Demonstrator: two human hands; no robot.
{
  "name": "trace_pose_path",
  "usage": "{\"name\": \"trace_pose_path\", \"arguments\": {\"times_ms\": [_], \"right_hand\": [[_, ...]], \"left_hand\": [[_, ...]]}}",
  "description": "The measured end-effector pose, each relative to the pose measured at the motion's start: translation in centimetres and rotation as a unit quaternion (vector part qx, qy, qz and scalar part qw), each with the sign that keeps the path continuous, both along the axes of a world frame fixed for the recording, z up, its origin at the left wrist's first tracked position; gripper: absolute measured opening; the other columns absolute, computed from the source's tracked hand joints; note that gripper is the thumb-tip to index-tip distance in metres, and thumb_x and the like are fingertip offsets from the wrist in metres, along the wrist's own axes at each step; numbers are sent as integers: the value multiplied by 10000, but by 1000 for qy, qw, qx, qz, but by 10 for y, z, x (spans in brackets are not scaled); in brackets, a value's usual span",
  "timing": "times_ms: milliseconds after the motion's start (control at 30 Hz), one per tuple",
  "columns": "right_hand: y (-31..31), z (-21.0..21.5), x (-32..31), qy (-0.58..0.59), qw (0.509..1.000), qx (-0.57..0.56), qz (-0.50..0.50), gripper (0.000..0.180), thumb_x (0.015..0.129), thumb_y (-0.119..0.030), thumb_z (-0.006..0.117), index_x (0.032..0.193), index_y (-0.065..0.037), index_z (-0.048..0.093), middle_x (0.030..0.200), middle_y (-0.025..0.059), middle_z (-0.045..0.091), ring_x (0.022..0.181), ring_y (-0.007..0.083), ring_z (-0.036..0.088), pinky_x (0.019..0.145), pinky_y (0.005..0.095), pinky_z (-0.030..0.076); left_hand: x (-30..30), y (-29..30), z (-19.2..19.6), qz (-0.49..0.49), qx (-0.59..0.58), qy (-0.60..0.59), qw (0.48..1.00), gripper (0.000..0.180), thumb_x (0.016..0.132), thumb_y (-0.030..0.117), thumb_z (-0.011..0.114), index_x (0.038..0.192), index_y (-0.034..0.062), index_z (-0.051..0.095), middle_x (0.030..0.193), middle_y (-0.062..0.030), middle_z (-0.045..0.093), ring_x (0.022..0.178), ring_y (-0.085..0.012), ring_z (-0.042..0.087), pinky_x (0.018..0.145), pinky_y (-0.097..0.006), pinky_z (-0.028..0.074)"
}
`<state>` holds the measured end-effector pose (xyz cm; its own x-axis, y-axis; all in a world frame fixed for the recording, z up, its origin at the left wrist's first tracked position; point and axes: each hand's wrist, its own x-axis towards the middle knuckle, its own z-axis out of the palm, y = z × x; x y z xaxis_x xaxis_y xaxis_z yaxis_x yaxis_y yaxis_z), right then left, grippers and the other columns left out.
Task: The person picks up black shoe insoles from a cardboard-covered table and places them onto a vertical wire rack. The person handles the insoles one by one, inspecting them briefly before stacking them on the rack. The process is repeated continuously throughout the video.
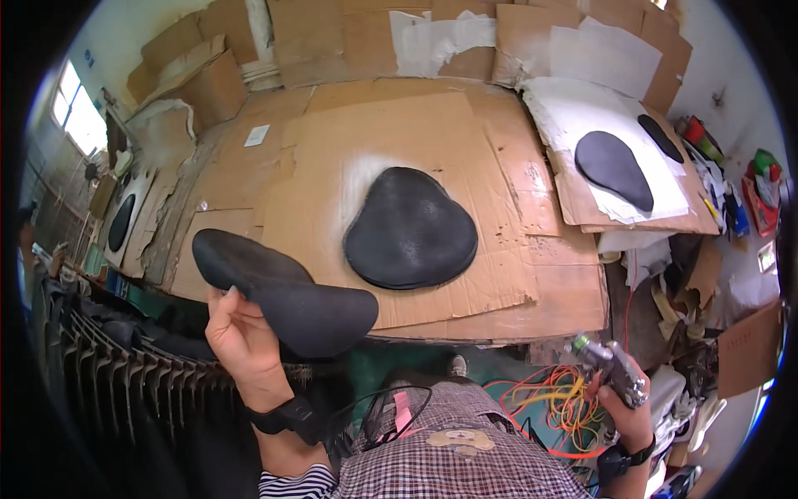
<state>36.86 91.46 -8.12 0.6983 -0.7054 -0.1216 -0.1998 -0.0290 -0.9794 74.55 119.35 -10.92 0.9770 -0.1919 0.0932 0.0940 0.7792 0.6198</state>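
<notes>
At left hand point(243, 343): black pad point(316, 316) pinched by its edge, perhaps sparing its face.
At right hand point(628, 416): spray gun point(619, 372) gripped.
Ahead, between hands: second pad point(409, 231) flat on cardboard point(312, 200), likely shielding the counter point(572, 303).

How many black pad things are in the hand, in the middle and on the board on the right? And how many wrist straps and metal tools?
Black pads: 4 (held pad in the left hand, middle pad, rounded pad and narrow pad on the right board)
Wrist straps: 2 (left strap, right strap)
Metal tools: 1 (gun-shaped tool in the right hand)
Total: 7
</notes>
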Motion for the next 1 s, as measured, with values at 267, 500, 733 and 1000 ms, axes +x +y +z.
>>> {"name": "trace_pose_path", "arguments": {"times_ms": [267, 500, 733, 1000], "right_hand": [[7, -9, 11, -29, 998, 29, 43, 553, 800, -181, 733, 1248, 42, 499, 815, 98, 644, 731, 157, 624, 633, 272, 494], [-9, -16, -4, 4, 999, 11, 39, 584, 786, -226, 743, 1243, 46, 500, 822, 101, 646, 716, 153, 626, 645, 265, 496], [-42, -28, 46, -101, 994, 37, 32, 421, 827, -181, 672, 1166, 19, 522, 825, 84, 598, 783, 167, 584, 706, 330, 486], [-51, 1, 133, 68, 969, -93, 217, 107, 898, -138, 595, 955, -56, 633, 640, -21, 546, 486, 67, 478, 403, 219, 346]], "left_hand": [[-3, -6, 0, -50, -7, -29, 998, 380, 871, -5, 481, 1249, -2, 519, 1192, -104, 618, 1084, -211, 602, 989, -351, 460], [-10, -18, 7, -42, 7, -41, 998, 445, 852, -11, 474, 1296, 9, 495, 1197, -98, 614, 1091, -205, 596, 977, -335, 464], [-25, -34, 42, 57, 54, 56, 995, 421, 805, -42, 534, 1205, 88, 532, 1038, -49, 640, 894, -175, 641, 728, -311, 548], [-42, -60, 178, 64, -47, -181, 980, 315, 837, -38, 512, 1130, 76, 500, 996, -70, 606, 896, -213, 624, 793, -360, 534]]}}
